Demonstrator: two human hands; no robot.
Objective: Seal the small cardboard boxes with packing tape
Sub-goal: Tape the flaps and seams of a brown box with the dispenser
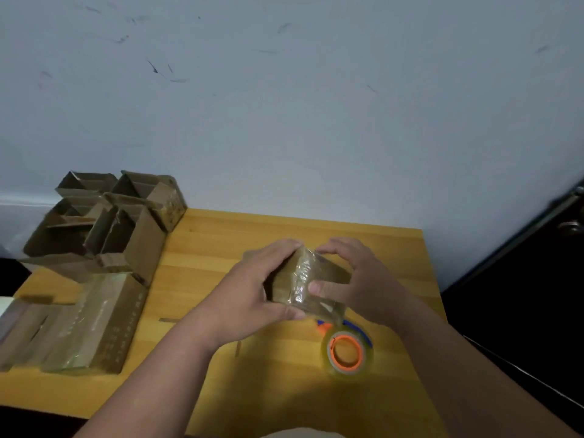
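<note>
A small brown cardboard box (286,284) sits tilted between both hands above the middle of the yellow wooden table (268,380). A glossy strip of clear tape (301,279) runs over its top. My left hand (252,286) grips the box's left side, thumb at the near edge. My right hand (357,276) holds the right side, its thumb pressing on the tape. A roll of clear packing tape (347,350) with an orange core lies flat on the table just below the box, next to a blue and orange tool (325,327).
Several open, unsealed cardboard boxes (104,222) are stacked at the table's far left corner. Taped boxes (94,320) lie flat at the near left. A pale wall stands behind the table; a dark door (537,279) is at the right.
</note>
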